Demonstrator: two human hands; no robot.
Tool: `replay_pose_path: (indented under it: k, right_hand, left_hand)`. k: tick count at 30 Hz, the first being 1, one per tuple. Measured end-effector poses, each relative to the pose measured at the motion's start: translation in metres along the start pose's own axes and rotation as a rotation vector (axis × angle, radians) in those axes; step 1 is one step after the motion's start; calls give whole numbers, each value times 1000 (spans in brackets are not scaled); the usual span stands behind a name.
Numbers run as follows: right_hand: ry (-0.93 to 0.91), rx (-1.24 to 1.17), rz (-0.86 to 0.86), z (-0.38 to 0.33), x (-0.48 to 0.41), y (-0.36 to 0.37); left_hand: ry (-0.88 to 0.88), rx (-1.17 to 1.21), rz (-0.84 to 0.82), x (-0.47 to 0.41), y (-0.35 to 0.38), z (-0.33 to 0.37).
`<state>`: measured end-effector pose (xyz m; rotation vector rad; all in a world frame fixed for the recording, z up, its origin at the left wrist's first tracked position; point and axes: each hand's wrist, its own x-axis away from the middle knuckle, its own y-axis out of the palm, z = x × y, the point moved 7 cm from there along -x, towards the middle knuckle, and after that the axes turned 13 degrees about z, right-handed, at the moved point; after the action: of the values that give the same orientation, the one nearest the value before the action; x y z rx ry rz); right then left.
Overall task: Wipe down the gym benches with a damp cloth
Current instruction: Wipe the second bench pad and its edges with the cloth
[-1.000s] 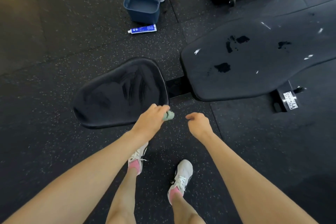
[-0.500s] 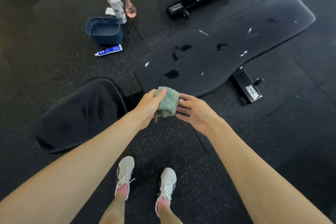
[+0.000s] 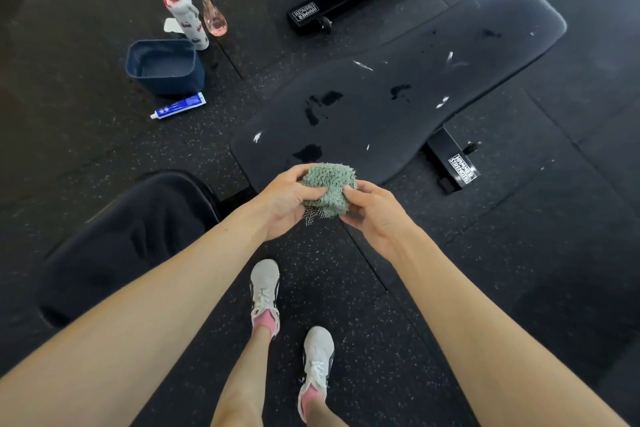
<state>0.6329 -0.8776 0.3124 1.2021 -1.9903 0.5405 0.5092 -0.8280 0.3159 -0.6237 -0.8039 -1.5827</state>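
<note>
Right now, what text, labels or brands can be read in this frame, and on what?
"HAMMER STRENGTH": label on the bench foot.
"HAMMER STRENGTH": label on the wheeled black base.
Blue tube: print too small to read.
White bottle: markings blurred.

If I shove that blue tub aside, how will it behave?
The blue tub seems to hold water, so it is probably heavy and may slosh over its open rim. Its wide, low shape suggests sliding rather than tipping, though the speckled rubber floor may drag.
</note>
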Motion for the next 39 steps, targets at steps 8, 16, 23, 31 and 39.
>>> replay_pose_path:
  k: [8,16,23,31,39]
  right_hand:
    - [31,-97,208,-29,-33,26]
    - [-57,48,233,-66,-60,44]
    - [-33,-1,311,-68,-77,54]
    - [58,-148,247,-55,-75,36]
    - [109,-218,32,-69,-62,35]
  left_hand:
    - [390,-566,-85,-25,0,52]
    - [233,-511,-168,-68,-20,89]
    - [60,-307,-61,-96,-29,91]
    - [-3,-302,-123,-95,-18,95]
    - [52,-310,-31,-86,4,109]
